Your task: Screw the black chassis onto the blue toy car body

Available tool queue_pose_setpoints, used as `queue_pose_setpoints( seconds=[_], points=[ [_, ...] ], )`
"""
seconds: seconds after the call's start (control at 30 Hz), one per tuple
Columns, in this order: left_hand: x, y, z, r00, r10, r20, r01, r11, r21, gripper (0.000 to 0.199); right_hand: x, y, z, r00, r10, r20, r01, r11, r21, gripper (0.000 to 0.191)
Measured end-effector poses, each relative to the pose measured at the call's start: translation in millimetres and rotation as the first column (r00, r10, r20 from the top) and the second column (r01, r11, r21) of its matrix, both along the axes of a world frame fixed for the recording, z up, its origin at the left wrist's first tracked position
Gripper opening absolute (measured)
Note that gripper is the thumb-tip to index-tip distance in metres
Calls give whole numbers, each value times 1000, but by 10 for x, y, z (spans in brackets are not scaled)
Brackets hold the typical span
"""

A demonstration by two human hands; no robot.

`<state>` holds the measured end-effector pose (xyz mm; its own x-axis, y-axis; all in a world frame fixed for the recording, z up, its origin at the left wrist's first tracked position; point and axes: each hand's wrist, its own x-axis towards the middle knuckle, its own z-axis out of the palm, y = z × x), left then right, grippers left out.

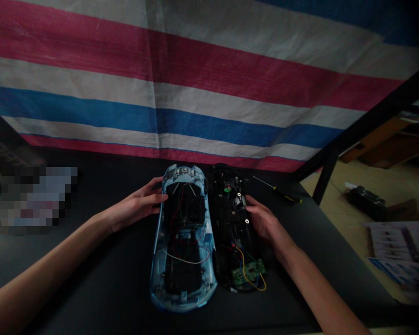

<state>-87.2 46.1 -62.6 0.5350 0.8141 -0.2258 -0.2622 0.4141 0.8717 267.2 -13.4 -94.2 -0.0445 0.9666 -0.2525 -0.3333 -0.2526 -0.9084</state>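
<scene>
A light-blue toy car body shell [209,265] lies upside down, its hollow inside with thin red, green and white wires facing up. My left hand [139,202] grips its left side, thumb over the edge and the other fingers partly hidden behind it. Right beside the shell is the black toy car chassis [226,218], opened up. A green circuit board [247,272] with a yellow wire sits at the chassis's near end. My right hand [263,218] holds the chassis by its right side, with some fingertips hidden against it.
A screwdriver [279,191] lies on the black table [118,279] to the right of the chassis. On the left is a blurred-out item [38,200]. A striped tarp [195,93] hangs behind the table. Papers [401,246] and a dark object [366,200] are at the far right, beyond the table edge.
</scene>
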Motion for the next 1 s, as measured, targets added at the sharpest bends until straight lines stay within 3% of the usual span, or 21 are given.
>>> queue_pose_setpoints(
  seconds=[0.43,0.77,1.0],
  points=[
    [-40,34,-62,1000,-3,-11,2,1000,-5,48,-10,4,17,1000,2,1,-2,1000,-18,34],
    [23,-15,38,1000,14,10,-14,1000,-24,47,-10,-9,28,1000,-18,-11,17,1000,-26,35],
    [-3,4,-7,1000,17,-5,-17,1000,-4,46,-17,-21,62,1000,8,23,-7,1000,-26,35]
  ],
)
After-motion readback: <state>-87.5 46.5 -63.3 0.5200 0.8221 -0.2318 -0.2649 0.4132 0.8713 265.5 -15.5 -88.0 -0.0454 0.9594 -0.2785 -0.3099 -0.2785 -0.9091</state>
